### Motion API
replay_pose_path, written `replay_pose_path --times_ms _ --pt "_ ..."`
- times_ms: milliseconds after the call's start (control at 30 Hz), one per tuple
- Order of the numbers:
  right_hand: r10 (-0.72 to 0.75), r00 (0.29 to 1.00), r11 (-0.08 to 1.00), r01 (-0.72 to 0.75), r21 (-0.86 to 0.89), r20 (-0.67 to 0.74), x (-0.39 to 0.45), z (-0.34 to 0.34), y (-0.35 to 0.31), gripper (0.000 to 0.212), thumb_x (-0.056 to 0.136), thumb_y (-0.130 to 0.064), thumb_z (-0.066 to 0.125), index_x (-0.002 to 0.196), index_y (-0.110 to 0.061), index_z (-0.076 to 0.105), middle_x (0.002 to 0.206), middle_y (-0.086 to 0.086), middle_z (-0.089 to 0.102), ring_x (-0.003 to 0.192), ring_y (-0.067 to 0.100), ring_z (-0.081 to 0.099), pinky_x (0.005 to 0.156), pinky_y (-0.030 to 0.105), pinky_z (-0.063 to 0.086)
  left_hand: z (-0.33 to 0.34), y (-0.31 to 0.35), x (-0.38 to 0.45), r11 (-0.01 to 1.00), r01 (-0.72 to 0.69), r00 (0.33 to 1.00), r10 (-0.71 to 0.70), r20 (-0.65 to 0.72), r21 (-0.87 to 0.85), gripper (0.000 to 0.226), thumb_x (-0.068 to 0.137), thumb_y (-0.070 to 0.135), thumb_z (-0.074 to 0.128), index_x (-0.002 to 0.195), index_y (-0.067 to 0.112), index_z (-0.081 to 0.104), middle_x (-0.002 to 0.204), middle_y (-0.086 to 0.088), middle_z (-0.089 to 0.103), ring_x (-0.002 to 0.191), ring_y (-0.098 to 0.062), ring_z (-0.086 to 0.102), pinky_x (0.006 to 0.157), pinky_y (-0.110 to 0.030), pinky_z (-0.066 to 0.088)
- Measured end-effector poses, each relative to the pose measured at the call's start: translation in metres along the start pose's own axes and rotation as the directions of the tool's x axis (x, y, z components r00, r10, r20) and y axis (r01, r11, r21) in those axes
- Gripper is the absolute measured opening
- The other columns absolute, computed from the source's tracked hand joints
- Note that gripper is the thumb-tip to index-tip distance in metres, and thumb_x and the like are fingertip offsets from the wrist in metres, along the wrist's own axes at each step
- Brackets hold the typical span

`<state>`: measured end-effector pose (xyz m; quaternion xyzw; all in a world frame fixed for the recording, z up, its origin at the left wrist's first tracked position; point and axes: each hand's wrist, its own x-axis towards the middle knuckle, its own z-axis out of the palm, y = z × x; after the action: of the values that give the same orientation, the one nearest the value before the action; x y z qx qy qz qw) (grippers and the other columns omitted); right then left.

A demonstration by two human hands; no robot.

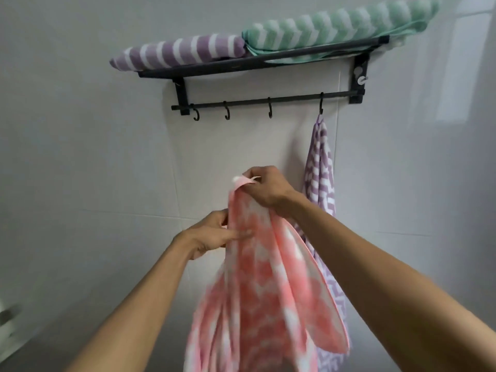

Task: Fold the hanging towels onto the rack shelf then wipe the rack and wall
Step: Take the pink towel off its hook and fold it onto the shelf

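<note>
Pink towel [265, 277] hanging limp in mid-air below rack [255, 64], off hooks. Right hand [268, 190] is pinching top corner; left hand [212, 233] is pinching edge lower down. Likely light, soft, floppy; best taken at corners. Long axis running vertical, top toward rack. Purple towel [320, 167] hanging from right hook.

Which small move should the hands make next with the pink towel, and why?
Probably spread the pink towel flat by pulling the hands apart. The right hand pinches its top corner, the left hand its edge lower down, and it hangs bunched, unfolded.
</note>
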<state>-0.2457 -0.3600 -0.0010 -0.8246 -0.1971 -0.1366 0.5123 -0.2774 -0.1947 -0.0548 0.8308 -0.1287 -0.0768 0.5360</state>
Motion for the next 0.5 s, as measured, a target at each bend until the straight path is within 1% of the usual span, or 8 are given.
replay_pose_path --times_ms 67,133,167,233,300,367,433,500 --pt "-0.02 0.997 0.994 0.027 -0.107 0.071 -0.009 -0.004 -0.012 0.012 0.082 -0.027 0.08 0.089 -0.019 0.073 0.079 0.003 0.072 0.065 0.016 0.061 0.068 0.031 0.054 0.0 0.0 -0.002 0.999 -0.036 0.993 0.032 -0.113 -0.036 0.027 0.088 0.029 0.077 0.109 0.011 0.075 0.104 -0.006 0.078 0.098 -0.023 0.074 0.095 -0.041 0.057" --pt "0.006 0.982 0.984 0.028 -0.178 0.188 -0.02 -0.012 -0.018 0.024 0.075 -0.025 0.088 0.092 -0.017 0.073 0.081 0.003 0.072 0.065 0.014 0.059 0.067 0.027 0.051 -0.012 -0.003 -0.005 0.998 -0.064 0.979 0.057 -0.195 -0.029 0.016 0.091 0.026 0.073 0.099 0.013 0.078 0.101 -0.006 0.078 0.098 -0.025 0.073 0.095 -0.039 0.054" --pt "0.055 0.965 0.96 0.02 -0.28 0.256 -0.024 -0.017 -0.016 0.03 0.071 -0.026 0.09 0.093 -0.017 0.072 0.084 0.002 0.071 0.067 0.013 0.06 0.067 0.026 0.051 -0.019 -0.003 -0.007 0.996 -0.083 0.968 0.071 -0.239 -0.041 0.012 0.091 0.022 0.072 0.096 0.013 0.078 0.1 -0.008 0.077 0.096 -0.026 0.071 0.092 -0.039 0.053" --pt "0.226 0.916 0.817 0.006 -0.576 0.331 -0.038 -0.024 -0.002 0.031 0.069 -0.027 0.092 0.092 -0.021 0.072 0.085 -0.001 0.071 0.073 0.015 0.064 0.068 0.026 0.053 -0.035 -0.004 -0.021 0.983 -0.129 0.94 0.08 -0.333 -0.129 0.009 0.091 0.011 0.069 0.093 0.011 0.077 0.093 -0.01 0.077 0.085 -0.024 0.071 0.084 -0.038 0.056" --pt "0.383 0.874 0.694 -0.058 -0.717 0.3 -0.054 -0.025 0.021 0.021 0.074 -0.026 0.087 0.089 -0.018 0.075 0.086 0.005 0.073 0.077 0.026 0.069 0.065 0.032 0.058 -0.054 -0.002 -0.039 0.958 -0.171 0.891 0.051 -0.452 -0.228 0.01 0.091 0.008 0.067 0.085 0.01 0.074 0.075 -0.005 0.076 0.066 -0.018 0.07 0.069 -0.03 0.057" --pt "0.482 0.845 0.695 -0.208 -0.689 0.231 -0.075 -0.022 0.041 0.008 0.086 -0.026 0.075 0.087 -0.019 0.073 0.085 0.009 0.068 0.075 0.034 0.069 0.052 0.03 0.055 -0.076 -0.007 -0.054 0.939 -0.197 0.853 0.023 -0.522 -0.28 0.011 0.089 0.008 0.067 0.079 0.009 0.071 0.068 -0.006 0.071 0.058 -0.018 0.067 0.062 -0.027 0.055" --pt "0.546 0.828 0.73 -0.395 -0.558 0.128 -0.094 -0.013 0.05 0.019 0.095 -0.029 0.062 0.094 -0.012 0.071 0.084 0.01 0.061 0.069 0.029 0.061 0.047 0.029 0.053 -0.093 -0.017 -0.067 0.938 -0.174 0.853 -0.008 -0.521 -0.3 0.01 0.088 0.007 0.066 0.079 0.006 0.069 0.072 -0.011 0.068 0.062 -0.023 0.065 0.064 -0.03 0.053" --pt "0.518 0.855 0.787 -0.482 -0.385 -0.011 -0.105 0.001 0.046 0.029 0.097 -0.029 0.054 0.095 -0.004 0.068 0.078 0.009 0.058 0.064 0.024 0.057 0.045 0.026 0.048 -0.107 -0.034 -0.079 0.94 -0.124 0.881 -0.043 -0.471 -0.318 0.008 0.088 0.008 0.065 0.082 0.004 0.069 0.077 -0.014 0.069 0.066 -0.026 0.065 0.071 -0.036 0.053"
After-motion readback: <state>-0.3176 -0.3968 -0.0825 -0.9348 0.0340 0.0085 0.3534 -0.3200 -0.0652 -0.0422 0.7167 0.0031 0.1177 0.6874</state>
